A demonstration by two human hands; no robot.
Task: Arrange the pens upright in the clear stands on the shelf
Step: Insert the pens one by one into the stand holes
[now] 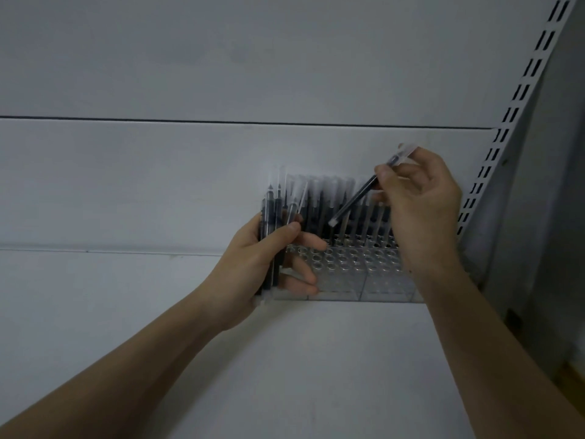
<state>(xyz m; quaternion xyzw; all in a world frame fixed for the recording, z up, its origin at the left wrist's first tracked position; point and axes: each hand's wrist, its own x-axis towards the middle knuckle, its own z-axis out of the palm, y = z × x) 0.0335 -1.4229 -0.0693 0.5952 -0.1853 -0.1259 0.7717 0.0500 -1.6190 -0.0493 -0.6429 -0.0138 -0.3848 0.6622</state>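
While you hold the single pen [354,199] slanted above the clear stands [354,267], its lower end hangs just over the filled back rows, so bring it nearer to vertical before you lower it. Your right hand [421,210] pinches that pen near its upper end, thumb and fingertips closed on the barrel and the other fingers loosely curled. A pinch that high lets the tip swing, so I would judge a steadier aim if you tilt the top toward you until the tip points straight down at one open hole.

Pick the nearest empty hole in front of the standing pens [342,210]; several front rows of holes look open. Lower slowly, and don't brush the neighbours, which stand close together and could lean.

Your left hand [269,264] grips a bundle of spare pens [272,223] upright, fingers wrapped round them, pressed against the left end of the stands. Keep that grip firm so none slide out, and keep the knuckles clear of the holes you're aiming for.

The stands sit on the shelf [316,359] toward its right end, backed by the pale wall panel [158,185]. A slotted upright [519,99] runs up at the right.
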